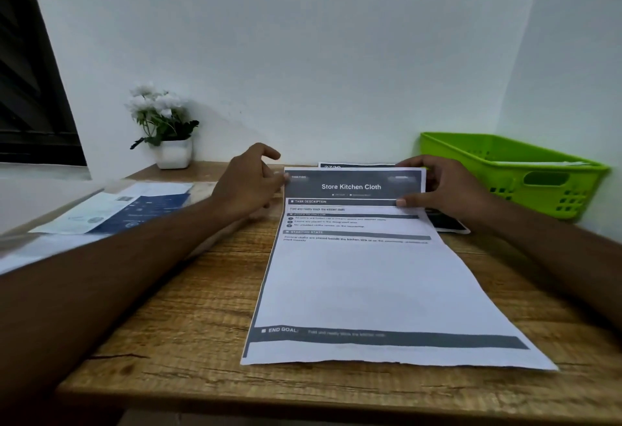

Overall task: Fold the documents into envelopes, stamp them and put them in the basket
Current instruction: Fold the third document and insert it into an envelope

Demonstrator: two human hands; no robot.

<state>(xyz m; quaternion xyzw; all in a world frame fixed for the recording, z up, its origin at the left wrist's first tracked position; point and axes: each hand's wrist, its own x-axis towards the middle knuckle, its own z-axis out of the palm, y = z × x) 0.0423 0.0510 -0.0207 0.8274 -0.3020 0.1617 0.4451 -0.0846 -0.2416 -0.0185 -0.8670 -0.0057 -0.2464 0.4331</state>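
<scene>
A printed white paper document (370, 277), headed "Store Kitchen Cloth" with dark grey bands, lies lengthwise on the wooden worktop (188, 318), its near edge close to the worktop's front edge and its far edge lifted. The right hand (441, 190) pinches the far right corner, thumb on the printed face and fingers behind. The left hand (249, 183) is at the far left corner; its fingertips meet the paper's edge, but whether they are clamped on it cannot be told. Another printed sheet (353, 166) shows just behind the raised edge. A bright green perforated plastic basket (525, 173), already holding some white paper, stands at the far right corner of the worktop. A blue-and-white printed envelope or leaflet stack (134, 207) lies toward the left edge, and a white potted plant with white flowers (165, 129) sits against the back edge.

The step appears to be the first fold. To do it well, both far corners should travel toward the near edge together, the side margins kept aligned, and the crease pressed from the centre outward only after the edges match. A one-handed pull would probably skew the sheet.
</scene>
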